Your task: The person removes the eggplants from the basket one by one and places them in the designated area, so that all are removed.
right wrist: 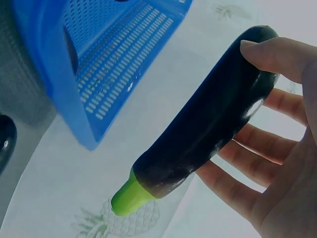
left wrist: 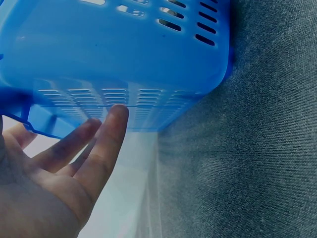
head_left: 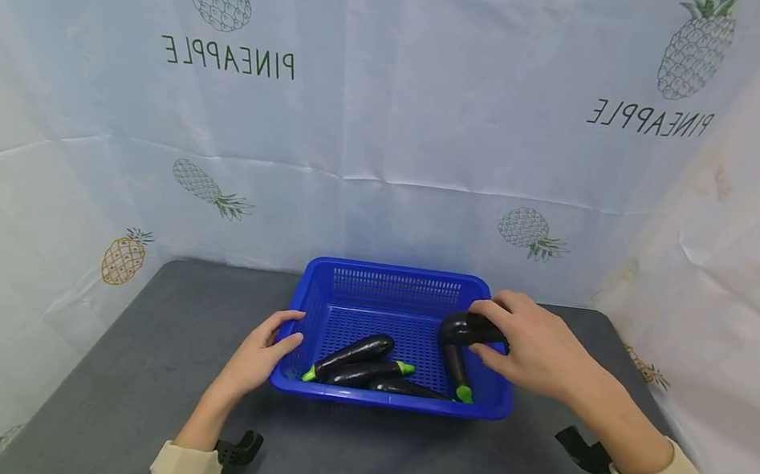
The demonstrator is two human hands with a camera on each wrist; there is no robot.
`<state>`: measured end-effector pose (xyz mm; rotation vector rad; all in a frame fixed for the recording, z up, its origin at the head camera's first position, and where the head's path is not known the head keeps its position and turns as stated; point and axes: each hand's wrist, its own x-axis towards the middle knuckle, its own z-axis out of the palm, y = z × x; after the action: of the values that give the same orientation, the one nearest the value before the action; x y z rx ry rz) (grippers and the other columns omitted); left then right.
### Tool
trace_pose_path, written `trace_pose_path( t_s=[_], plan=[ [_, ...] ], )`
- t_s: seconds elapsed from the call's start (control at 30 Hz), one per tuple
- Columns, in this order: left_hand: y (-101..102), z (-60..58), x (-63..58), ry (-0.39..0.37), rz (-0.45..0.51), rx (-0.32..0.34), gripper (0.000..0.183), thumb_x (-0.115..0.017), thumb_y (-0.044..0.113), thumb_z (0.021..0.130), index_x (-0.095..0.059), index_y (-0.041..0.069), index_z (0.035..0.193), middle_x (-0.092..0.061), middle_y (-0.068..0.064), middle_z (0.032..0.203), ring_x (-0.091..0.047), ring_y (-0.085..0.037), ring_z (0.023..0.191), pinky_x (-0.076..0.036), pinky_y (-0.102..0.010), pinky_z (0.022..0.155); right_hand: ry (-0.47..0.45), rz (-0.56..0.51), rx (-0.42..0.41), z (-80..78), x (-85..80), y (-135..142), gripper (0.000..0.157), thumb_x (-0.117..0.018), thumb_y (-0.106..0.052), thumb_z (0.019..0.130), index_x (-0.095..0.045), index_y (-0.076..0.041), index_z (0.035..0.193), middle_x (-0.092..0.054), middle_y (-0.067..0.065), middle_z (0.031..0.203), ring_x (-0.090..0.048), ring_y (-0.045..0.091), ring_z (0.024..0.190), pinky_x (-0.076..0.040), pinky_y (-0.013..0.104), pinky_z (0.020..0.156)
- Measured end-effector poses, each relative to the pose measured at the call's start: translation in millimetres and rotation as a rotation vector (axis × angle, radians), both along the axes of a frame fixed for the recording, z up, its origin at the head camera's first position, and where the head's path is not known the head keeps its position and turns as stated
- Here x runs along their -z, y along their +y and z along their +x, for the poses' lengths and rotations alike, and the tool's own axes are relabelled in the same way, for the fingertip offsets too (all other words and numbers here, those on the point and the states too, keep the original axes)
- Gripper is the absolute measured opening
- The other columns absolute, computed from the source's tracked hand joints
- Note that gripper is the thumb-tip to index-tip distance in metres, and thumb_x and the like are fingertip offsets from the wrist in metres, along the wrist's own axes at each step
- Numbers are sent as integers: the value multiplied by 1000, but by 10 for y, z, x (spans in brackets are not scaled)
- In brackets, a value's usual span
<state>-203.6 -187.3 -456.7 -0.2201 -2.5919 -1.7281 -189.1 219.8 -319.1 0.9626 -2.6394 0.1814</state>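
A blue plastic basket [head_left: 393, 401] stands on the grey table. Inside it lie several dark purple eggplants with green stems, among them one eggplant [head_left: 352, 356] near the front left. My right hand [head_left: 533, 343] grips another eggplant [right wrist: 203, 119] over the basket's right side, thumb on one side and fingers on the other; its green stem end points away from the palm. On the left, my left hand [head_left: 257, 353] rests at the basket's rim, and in the left wrist view its fairly straight fingers [left wrist: 106, 144] lie by the slotted outer wall.
Dark grey cloth covers the table [head_left: 190, 340]. A white curtain [head_left: 430, 139] with pineapple prints hangs behind and at both sides. Black wrist mounts sit under both forearms. At the right wrist view's left edge shows a glossy dark shape [right wrist: 6, 141], cut off.
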Motion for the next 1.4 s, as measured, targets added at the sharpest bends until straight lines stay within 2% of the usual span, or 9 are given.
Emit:
trace_pose_path(
  t_s=[0.2, 0.53, 0.73, 0.97, 1.1, 1.4],
  plan=[
    [-5, 1, 9, 3, -2, 5, 43, -59, 23, 105, -51, 10, 145, -42, -22, 154, -44, -43, 140, -40, -61, 108, 10, -22, 33, 40, 11, 179, 44, -84, -26, 84, -66, -15, 123, -61, 3, 108, -57, 15, 83, -49, 34, 61],
    [-16, 12, -7, 0, -16, 6, 44, -58, 27, 105, -50, 12, 146, -39, -22, 157, -38, -43, 144, -36, -62, 111, -53, -96, 125, 76, 62, 449, 44, -82, -25, 86, -63, -15, 124, -62, 4, 107, -60, 22, 86, -50, 38, 62],
    [-8, 30, -19, 9, -25, 0, 43, -58, 25, 105, -50, 10, 145, -41, -23, 155, -42, -44, 141, -39, -62, 109, -91, -114, 168, 50, 147, 603, 46, -80, -24, 88, -62, -12, 129, -62, 10, 115, -62, 31, 99, -55, 51, 73],
    [-10, 29, -22, -1, -19, 5, 43, -57, 24, 106, -50, 11, 146, -40, -22, 156, -40, -43, 143, -37, -61, 110, -150, -131, 197, 0, 290, 756, 48, -78, -27, 91, -61, -8, 131, -60, 18, 124, -58, 41, 113, -52, 61, 82],
    [-13, 27, -21, -3, -15, 8, 43, -58, 23, 105, -50, 10, 146, -40, -22, 156, -39, -43, 143, -36, -61, 111, -163, -131, 213, -33, 391, 837, 48, -79, -26, 91, -61, -7, 130, -60, 19, 123, -58, 41, 111, -53, 59, 80],
    [-4, 32, -51, -10, -7, 10, 43, -59, 24, 105, -50, 10, 145, -40, -21, 156, -37, -42, 145, -34, -61, 113, -167, -127, 243, -98, 641, 983, 47, -80, -25, 89, -62, -8, 129, -60, 18, 120, -59, 38, 104, -54, 52, 66]
  ],
)
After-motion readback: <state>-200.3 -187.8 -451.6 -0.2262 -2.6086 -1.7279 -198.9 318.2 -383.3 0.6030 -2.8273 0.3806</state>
